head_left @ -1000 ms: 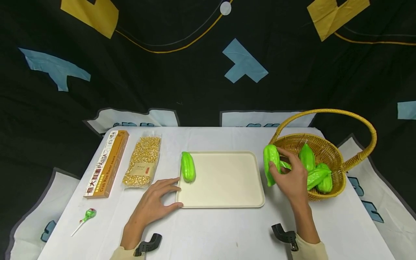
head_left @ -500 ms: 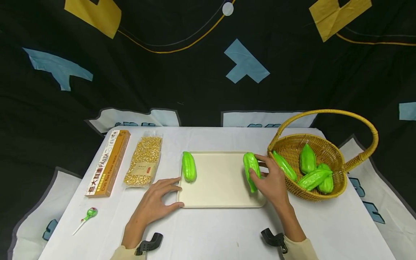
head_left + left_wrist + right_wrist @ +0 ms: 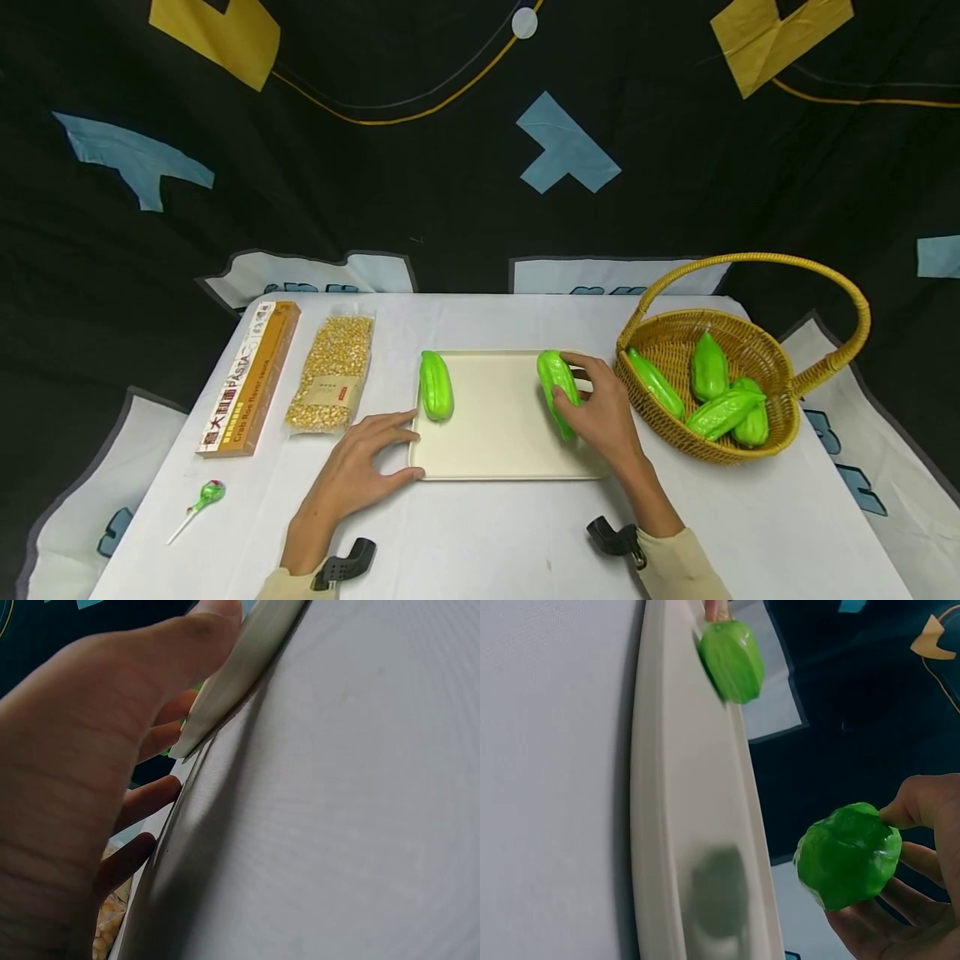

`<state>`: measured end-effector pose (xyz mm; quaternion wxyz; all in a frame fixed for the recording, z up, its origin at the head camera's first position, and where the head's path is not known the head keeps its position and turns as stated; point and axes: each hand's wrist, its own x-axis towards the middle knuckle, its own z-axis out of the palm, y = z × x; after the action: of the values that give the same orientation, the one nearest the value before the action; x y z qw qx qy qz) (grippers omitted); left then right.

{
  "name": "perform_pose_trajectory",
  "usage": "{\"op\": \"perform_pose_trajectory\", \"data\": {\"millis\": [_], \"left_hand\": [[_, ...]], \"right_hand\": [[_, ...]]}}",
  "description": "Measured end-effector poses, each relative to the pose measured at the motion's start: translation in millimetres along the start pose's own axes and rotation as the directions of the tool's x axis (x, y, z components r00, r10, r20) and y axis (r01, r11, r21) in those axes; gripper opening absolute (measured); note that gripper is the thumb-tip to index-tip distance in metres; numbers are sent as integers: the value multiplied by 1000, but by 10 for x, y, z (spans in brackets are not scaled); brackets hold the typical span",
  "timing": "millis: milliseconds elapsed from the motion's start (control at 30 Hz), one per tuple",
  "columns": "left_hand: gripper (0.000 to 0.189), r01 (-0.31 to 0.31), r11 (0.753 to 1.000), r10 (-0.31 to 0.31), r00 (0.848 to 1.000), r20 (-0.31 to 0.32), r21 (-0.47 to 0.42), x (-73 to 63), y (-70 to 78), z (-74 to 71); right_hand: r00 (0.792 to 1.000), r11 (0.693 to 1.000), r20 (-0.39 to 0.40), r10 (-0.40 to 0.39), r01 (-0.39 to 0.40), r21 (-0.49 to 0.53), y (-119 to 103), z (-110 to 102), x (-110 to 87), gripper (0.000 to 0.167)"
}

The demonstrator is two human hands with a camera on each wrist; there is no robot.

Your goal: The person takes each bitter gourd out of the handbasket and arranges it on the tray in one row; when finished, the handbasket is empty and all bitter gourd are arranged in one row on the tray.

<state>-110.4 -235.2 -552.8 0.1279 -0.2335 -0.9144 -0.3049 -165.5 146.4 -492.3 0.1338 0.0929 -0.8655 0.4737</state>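
Observation:
My right hand point(image 3: 606, 415) holds a shiny, ridged green bitter melon point(image 3: 553, 385) between thumb and fingers over the right part of a cream tray point(image 3: 491, 421). In the right wrist view that bitter melon point(image 3: 847, 859) hangs above the tray, which shows its shadow. A second bitter melon point(image 3: 436, 386) lies lengthwise at the tray's left edge. My left hand point(image 3: 358, 468) rests at the tray's left side with fingers spread, the thumb at the near corner. The left wrist view has its thumb tip over the tray rim point(image 3: 232, 682).
At the right stands a wicker basket point(image 3: 705, 446) with a tall handle and several bitter melons point(image 3: 708, 367) inside. Left of the tray lie a bag of corn kernels point(image 3: 333, 358), a pasta box point(image 3: 251, 379) and a lollipop point(image 3: 206, 493) on the white table point(image 3: 480, 542).
My right hand has carried the bitter melon left from the basket's rim to over the tray, slowing in the last half second. My left hand stays at the tray.

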Motion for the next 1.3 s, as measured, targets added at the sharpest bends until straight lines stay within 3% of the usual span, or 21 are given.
{"op": "perform_pose_trajectory", "data": {"millis": [300,667,1300], "left_hand": [[50,9,1000,-9,1000,11,3,-16,-29,10],[49,-6,1000,6,1000,-2,-2,-3,-12,11],[51,11,1000,-11,1000,13,-6,-13,-12,-6]], "right_hand": [[999,999,28,-18,17,38,-35,166,75,52],[996,997,93,15,-22,80,-57,381,145,49],[986,999,168,5,-13,50,-153,742,257,48]]}}
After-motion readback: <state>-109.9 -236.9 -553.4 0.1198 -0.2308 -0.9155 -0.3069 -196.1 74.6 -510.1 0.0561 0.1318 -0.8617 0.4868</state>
